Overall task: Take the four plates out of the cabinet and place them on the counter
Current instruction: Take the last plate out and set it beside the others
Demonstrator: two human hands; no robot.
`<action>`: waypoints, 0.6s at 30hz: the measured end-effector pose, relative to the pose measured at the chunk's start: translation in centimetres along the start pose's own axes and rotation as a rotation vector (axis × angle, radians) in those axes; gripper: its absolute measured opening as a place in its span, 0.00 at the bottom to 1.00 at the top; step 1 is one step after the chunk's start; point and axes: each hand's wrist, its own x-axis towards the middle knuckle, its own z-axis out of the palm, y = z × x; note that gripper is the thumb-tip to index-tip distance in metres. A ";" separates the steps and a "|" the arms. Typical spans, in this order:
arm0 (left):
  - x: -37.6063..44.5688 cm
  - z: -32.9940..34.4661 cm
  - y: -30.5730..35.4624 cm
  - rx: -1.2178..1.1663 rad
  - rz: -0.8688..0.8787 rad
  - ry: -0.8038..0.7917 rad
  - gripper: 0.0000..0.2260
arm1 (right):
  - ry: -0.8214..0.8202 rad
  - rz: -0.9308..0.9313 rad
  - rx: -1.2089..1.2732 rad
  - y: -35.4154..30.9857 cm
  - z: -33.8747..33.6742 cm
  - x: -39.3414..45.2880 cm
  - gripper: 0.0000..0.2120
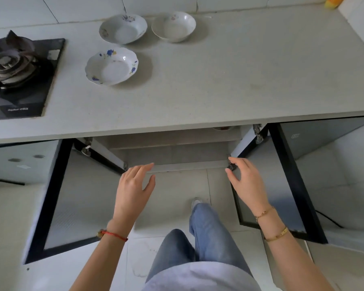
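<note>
At the far left a black gas stove is set into the pale surface. Just right of it sit three plates, well apart from each other: one with blue flowers nearest the front edge, a second behind it by the tiled wall, and a third to the right of that, also by the wall. A fourth plate is only a sliver of rim under the front lip of the surface, on a shelf inside the open cabinet — too little shows to say more about it.

Below, the left door stands swung wide open, its dark frame around a frosted panel. The left hand hovers in front of the cabinet's lower ledge, its fingers straight and loosely spread, holding nothing; a red cord circles the wrist. Between the arms, blue jeans and one shoe show above the tiled floor.

The right hand hovers at the cabinet's right edge, fingers lightly bent near the lower hinge of the right door — empty, with two gold bracelets on the wrist. At the far right corner of the surface lies a yellow object, mostly cut off.
</note>
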 end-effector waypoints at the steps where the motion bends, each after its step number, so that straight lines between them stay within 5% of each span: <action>1: 0.7 1.7 -0.5 -0.001 -0.004 0.009 0.15 | 0.006 -0.001 0.003 1.2 1.2 1.0 0.17; 18: 14.9 30.8 -8.9 0.026 0.235 0.209 0.13 | 0.302 -0.025 -0.023 20.5 21.7 14.8 0.18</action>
